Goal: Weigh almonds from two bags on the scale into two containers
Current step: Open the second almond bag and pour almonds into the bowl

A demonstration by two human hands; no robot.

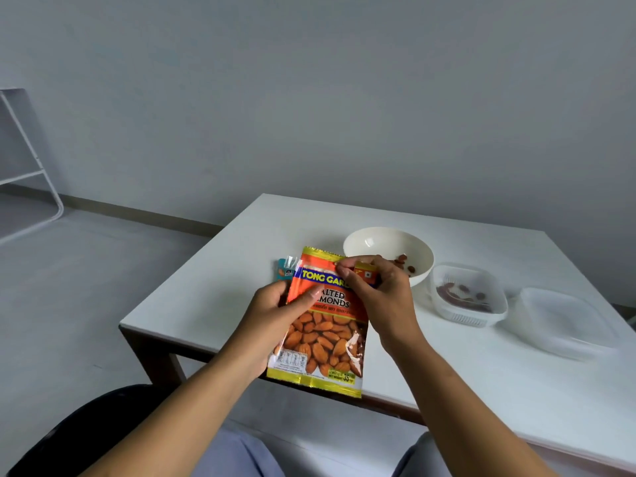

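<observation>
White table (447, 390), grey wall behind: we held the almond bag (320, 325) upright before the bowl (382, 242), left hand (275, 311) clamped on its side, right hand (375, 287) pinching its top corner, nearer the bowl.

A: What colours are on the almond bag (323, 325)?

B: Orange at the top, with a blue band carrying yellow lettering, a gold foil strip along the top and bottom edges, and a picture of brown almonds across the lower half.

A: And behind it?

B: A second bag (284, 269) peeks out, teal with a little orange.

A: The dishes?

B: The bowl (378, 244) is cream white, with a few reddish-brown almonds (406, 264) inside. The container (457, 318) beside it is clear plastic over a white ribbed base, holding dark brown almonds. Another container (568, 321) is frosted clear.

A: The surface?

B: A white table (464, 380) with a dark brown edge, against a pale grey wall (309, 98).
</observation>
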